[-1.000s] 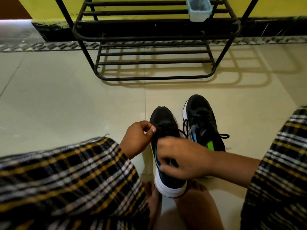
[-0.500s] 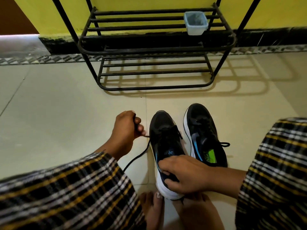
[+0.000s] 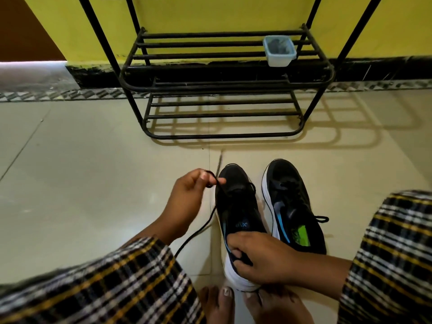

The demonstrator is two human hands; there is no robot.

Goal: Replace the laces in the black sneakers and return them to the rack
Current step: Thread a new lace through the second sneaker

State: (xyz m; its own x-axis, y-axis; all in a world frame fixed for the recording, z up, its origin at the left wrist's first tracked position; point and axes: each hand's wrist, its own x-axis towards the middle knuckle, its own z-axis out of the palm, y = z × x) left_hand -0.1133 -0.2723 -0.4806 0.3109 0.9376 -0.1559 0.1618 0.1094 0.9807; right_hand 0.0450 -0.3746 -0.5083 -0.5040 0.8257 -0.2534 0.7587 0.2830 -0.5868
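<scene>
Two black sneakers stand side by side on the tiled floor, toes toward the black metal rack (image 3: 224, 85). The left hand (image 3: 187, 202) hovers just beside the toe of the near sneaker (image 3: 236, 206), fingers pinched closed on a black lace (image 3: 205, 225) that trails down past the wrist. The right hand (image 3: 264, 258) grips that sneaker's heel, fingers curled over its collar. The other sneaker (image 3: 292, 206) lies untouched, just right of it.

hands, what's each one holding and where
Left hand pinches the black lace near its free end. Right hand grips the left sneaker at its heel.
</scene>
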